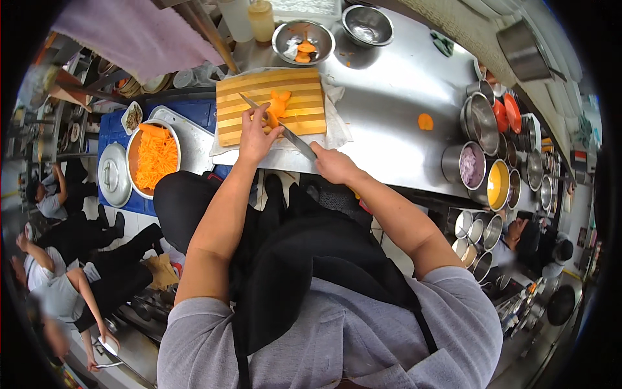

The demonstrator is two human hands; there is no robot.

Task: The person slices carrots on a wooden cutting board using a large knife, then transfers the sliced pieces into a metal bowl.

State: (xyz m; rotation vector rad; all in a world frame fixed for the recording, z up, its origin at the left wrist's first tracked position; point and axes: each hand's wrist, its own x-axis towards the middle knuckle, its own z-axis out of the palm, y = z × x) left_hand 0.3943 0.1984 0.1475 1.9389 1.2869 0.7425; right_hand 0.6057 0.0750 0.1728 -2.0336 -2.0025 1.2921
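Note:
My right hand point(334, 163) is wrapped round the handle of a long kitchen knife point(299, 141). The blade slants up and left over the striped wooden cutting board point(233, 126). At the blade, my left hand point(256, 136) is closed, with an orange carrot piece point(273, 120) showing between its thumb and fingers; the blade partly hides that piece. Just beyond it lies a cluster of cut carrot pieces point(279, 101) with rounded lobes. A white cloth point(337, 129) is spread under the board.
Left of the board, a bowl point(179, 146) holds shredded carrot beside a metal lid point(113, 174). Behind stand a steel bowl point(277, 40) of carrot scraps and another steel bowl point(367, 26). A carrot slice point(425, 122) lies on the steel counter. Several pots point(452, 162) line the right.

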